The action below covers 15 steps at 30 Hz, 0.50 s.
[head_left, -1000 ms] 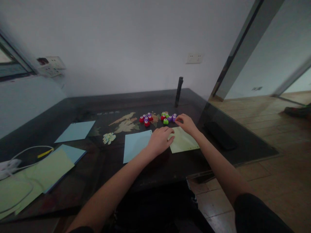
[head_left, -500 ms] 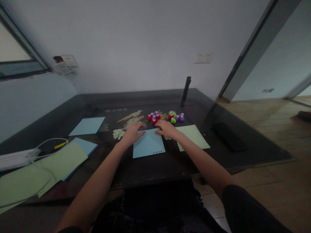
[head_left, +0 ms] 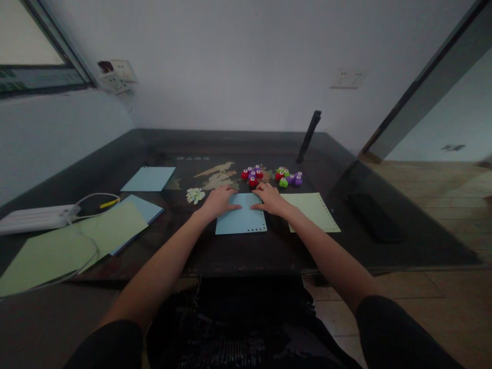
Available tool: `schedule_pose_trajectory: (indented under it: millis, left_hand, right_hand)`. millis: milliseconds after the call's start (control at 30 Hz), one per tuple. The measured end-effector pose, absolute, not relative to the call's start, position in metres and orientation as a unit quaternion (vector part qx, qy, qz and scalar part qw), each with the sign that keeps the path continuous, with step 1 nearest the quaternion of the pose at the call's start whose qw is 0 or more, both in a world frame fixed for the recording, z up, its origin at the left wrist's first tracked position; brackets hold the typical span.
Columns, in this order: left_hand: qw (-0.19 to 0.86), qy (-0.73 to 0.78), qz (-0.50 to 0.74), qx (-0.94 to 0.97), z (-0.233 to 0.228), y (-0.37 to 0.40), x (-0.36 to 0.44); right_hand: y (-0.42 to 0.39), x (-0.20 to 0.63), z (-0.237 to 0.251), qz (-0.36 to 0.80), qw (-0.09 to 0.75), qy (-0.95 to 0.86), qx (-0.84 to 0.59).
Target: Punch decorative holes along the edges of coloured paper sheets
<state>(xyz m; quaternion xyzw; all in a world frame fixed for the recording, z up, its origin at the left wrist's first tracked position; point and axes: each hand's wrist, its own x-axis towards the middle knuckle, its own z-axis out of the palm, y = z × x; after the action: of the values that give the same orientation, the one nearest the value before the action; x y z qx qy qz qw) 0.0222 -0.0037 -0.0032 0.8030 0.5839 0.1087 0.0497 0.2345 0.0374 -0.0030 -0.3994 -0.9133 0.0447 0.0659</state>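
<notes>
A: Where are the hands?

B: Both lie flat, palms down, fingers spread loosely, on the far edge of a light blue sheet (head_left: pixel 240 220) at the middle of the dark worktop (head_left: pixel 269 251). The left hand (head_left: pixel 220 201) presses its far left corner, the right hand (head_left: pixel 271 199) its far right corner. Neither grips anything; they only rest on the paper.

A: What does the sheet look like?

B: Square, lying flat, with a row of small punched holes along its near and right edges.

A: And around it?

B: At 3 o'clock, just beside it, lies a pale green sheet (head_left: pixel 311 212) with holes along its right edge. At 12 o'clock, past the fingertips, sit two clusters of small punches, red and purple (head_left: pixel 252 175), then green and purple (head_left: pixel 289 178). At 10 o'clock a little heap of paper bits (head_left: pixel 195 195). Farther out at 9 o'clock lie more blue and green sheets (head_left: pixel 115 228), a white cable (head_left: pixel 90 197) and a white power strip (head_left: pixel 36 219). A black object (head_left: pixel 374 223) lies well off at 3 o'clock.
</notes>
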Motion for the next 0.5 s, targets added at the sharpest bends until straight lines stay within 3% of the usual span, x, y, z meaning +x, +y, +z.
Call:
schedule_pose_trajectory:
  millis: [500]
  left_hand:
    - [0.066, 0.585, 0.175, 0.789, -0.003, -0.004, 0.026]
  right_hand:
    - [0.047, 0.238, -0.014, 0.094, 0.176, -0.882, -0.428]
